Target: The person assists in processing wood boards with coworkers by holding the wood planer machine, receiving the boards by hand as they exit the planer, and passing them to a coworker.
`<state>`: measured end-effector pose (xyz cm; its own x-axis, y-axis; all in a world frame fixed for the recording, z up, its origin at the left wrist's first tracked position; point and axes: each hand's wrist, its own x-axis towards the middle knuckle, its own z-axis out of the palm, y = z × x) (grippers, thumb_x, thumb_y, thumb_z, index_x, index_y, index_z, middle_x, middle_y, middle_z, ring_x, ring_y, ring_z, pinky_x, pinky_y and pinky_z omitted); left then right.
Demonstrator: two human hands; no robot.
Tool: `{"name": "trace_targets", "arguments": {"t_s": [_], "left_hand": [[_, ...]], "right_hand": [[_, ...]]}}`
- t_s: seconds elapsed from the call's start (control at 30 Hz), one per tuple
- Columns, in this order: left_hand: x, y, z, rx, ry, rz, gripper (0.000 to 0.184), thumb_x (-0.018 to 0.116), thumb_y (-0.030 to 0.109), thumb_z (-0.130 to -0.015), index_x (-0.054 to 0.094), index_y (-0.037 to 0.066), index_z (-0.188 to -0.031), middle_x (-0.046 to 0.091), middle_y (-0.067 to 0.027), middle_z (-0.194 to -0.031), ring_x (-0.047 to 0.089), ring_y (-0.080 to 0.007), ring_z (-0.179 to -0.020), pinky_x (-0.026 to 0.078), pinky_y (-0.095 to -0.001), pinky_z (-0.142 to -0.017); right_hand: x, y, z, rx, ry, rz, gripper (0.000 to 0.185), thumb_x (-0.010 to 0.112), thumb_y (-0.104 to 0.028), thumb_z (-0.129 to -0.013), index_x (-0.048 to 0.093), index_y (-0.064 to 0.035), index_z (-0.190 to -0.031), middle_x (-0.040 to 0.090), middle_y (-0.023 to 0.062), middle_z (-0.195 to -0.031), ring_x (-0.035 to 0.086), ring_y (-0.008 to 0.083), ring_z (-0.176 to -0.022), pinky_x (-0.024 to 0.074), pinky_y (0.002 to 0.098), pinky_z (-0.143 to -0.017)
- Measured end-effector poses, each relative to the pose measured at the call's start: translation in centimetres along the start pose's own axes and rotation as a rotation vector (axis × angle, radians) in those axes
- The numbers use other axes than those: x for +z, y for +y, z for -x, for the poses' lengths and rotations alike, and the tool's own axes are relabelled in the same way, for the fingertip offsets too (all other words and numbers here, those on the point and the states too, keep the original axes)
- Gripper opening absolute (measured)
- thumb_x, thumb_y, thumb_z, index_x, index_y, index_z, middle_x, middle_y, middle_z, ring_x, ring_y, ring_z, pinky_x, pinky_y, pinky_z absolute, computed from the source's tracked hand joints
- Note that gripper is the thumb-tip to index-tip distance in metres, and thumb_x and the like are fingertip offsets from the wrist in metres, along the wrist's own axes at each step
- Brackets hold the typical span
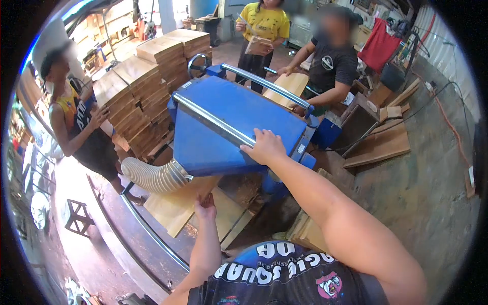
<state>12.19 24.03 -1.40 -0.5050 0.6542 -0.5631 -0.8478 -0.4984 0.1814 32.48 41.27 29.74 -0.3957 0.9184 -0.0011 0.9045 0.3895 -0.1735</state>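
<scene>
A blue planer-like machine [239, 127] stands in front of me, with metal rollers across its top. My right hand [267, 147] lies on its near top edge, fingers spread by the metal roller [213, 119]. Below the machine's near side, a wide wooden board [175, 208] sticks out. My left hand [206, 207] is at that board's right edge, palm up, with its fingers curled against the wood; part of the grip is hard to make out. A ribbed grey hose [155, 175] joins the machine just above the board.
Stacked boards [134, 96] stand behind the machine at left, beside a person [76, 112]. Across the machine, a person in black [333, 66] holds a board [287, 90]; another in yellow [264, 25] holds a wood piece. Cables and planks [381, 145] lie right; a small stool [79, 217] stands left.
</scene>
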Motion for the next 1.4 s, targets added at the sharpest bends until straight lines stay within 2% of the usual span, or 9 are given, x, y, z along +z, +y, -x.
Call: {"name": "trace_targets", "arguments": {"t_s": [0.33, 0.43, 0.63, 0.77, 0.87, 1.03, 1.13, 1.3, 1.4], "left_hand": [[0.3, 3.1, 3.1, 0.035, -0.011, -0.023, 0.036, 0.052, 0.022, -0.107, 0.058, -0.002, -0.134, 0.064, -0.0185, -0.134, 0.061, -0.0341, -0.122, 0.05, -0.0476, -0.109], [-2.6, 5.7, 2.3, 0.055, -0.134, -0.026, 0.035, 0.053, 0.02, -0.107, 0.059, -0.004, -0.132, 0.064, -0.0205, -0.134, 0.061, -0.0354, -0.124, 0.049, -0.0489, -0.11], [-3.6, 11.3, 10.2, 0.097, 0.033, -0.121, 0.035, 0.058, 0.024, -0.103, 0.062, -0.004, -0.124, 0.068, -0.02, -0.131, 0.064, -0.0364, -0.122, 0.051, -0.0486, -0.109], [-3.7, 15.7, 16.3, 0.241, -0.02, -0.276, 0.04, 0.061, 0.029, -0.099, 0.061, -0.002, -0.126, 0.068, -0.02, -0.13, 0.065, -0.0365, -0.122, 0.052, -0.0474, -0.107], [-4.2, 18.7, 20.8, 0.299, 0.09, -0.3, 0.041, 0.06, 0.029, -0.1, 0.061, -0.002, -0.126, 0.067, -0.0209, -0.132, 0.063, -0.037, -0.124, 0.051, -0.0489, -0.109], [-3.6, 22.7, 27.6, 0.5, 0.03, -0.327, 0.039, 0.06, 0.03, -0.097, 0.063, -0.001, -0.122, 0.074, -0.0197, -0.117, 0.074, -0.0379, -0.1, 0.062, -0.046, -0.09], [-4.1, 26.6, 31.0, 0.557, 0.059, -0.366, 0.044, 0.062, 0.03, -0.097, 0.061, -0.003, -0.126, 0.072, -0.0209, -0.122, 0.067, -0.0361, -0.122, 0.05, -0.0546, -0.112], [-0.7, 27.5, 34.7, 0.767, 0.223, -0.37, 0.044, 0.062, 0.032, -0.099, 0.063, -0.002, -0.127, 0.071, -0.0183, -0.123, 0.07, -0.033, -0.111, 0.056, -0.0444, -0.097], [-5.4, 34.7, 33.0, 0.802, 0.008, -0.439, 0.044, 0.06, 0.031, -0.1, 0.062, -0.003, -0.127, 0.07, -0.0194, -0.123, 0.07, -0.0322, -0.111, 0.056, -0.0449, -0.097]], "right_hand": [[-0.3, 0.3, 0.1, 0.008, -0.007, -0.055, 0.08, 0.063, -0.065, -0.096, 0.053, -0.0021, -0.145, 0.06, 0.0235, -0.138, 0.053, 0.0371, -0.136, 0.041, 0.0549, -0.113], [-0.1, 0.3, 0.2, 0.003, 0.007, -0.058, 0.081, 0.063, -0.065, -0.096, 0.052, -0.0022, -0.147, 0.06, 0.0238, -0.138, 0.052, 0.0378, -0.137, 0.0403, 0.0551, -0.113], [0.5, 0.7, 0.2, -0.013, 0.025, -0.062, 0.084, 0.062, -0.066, -0.096, 0.05, -0.0021, -0.149, 0.053, 0.0267, -0.148, 0.046, 0.0424, -0.143, 0.0372, 0.0565, -0.115], [1.3, 0.8, -0.1, -0.032, 0.072, -0.071, 0.084, 0.062, -0.066, -0.096, 0.05, -0.0019, -0.149, 0.054, 0.0274, -0.147, 0.044, 0.0442, -0.144, 0.0373, 0.0574, -0.115], [1.0, 1.0, 0.1, -0.04, 0.051, -0.081, 0.085, 0.061, -0.067, -0.096, 0.049, -0.0019, -0.149, 0.055, 0.0274, -0.144, 0.045, 0.0443, -0.143, 0.038, 0.0576, -0.114], [1.7, 1.2, -0.2, -0.047, 0.074, -0.073, 0.084, 0.061, -0.068, -0.096, 0.049, -0.0024, -0.148, 0.056, 0.0271, -0.141, 0.048, 0.0436, -0.14, 0.0393, 0.0577, -0.112], [1.2, 1.2, -0.1, -0.048, 0.062, -0.089, 0.084, 0.06, -0.067, -0.096, 0.049, -0.0027, -0.148, 0.056, 0.0267, -0.141, 0.049, 0.0429, -0.138, 0.0397, 0.0579, -0.111], [1.7, 1.2, 0.1, -0.046, 0.093, -0.091, 0.083, 0.06, -0.067, -0.097, 0.048, -0.0028, -0.149, 0.057, 0.0257, -0.141, 0.049, 0.0418, -0.138, 0.0396, 0.0576, -0.111], [0.9, 1.3, -0.1, -0.051, 0.074, -0.103, 0.084, 0.061, -0.066, -0.097, 0.048, -0.0024, -0.15, 0.056, 0.0253, -0.141, 0.049, 0.0411, -0.138, 0.0393, 0.0569, -0.112]]}}
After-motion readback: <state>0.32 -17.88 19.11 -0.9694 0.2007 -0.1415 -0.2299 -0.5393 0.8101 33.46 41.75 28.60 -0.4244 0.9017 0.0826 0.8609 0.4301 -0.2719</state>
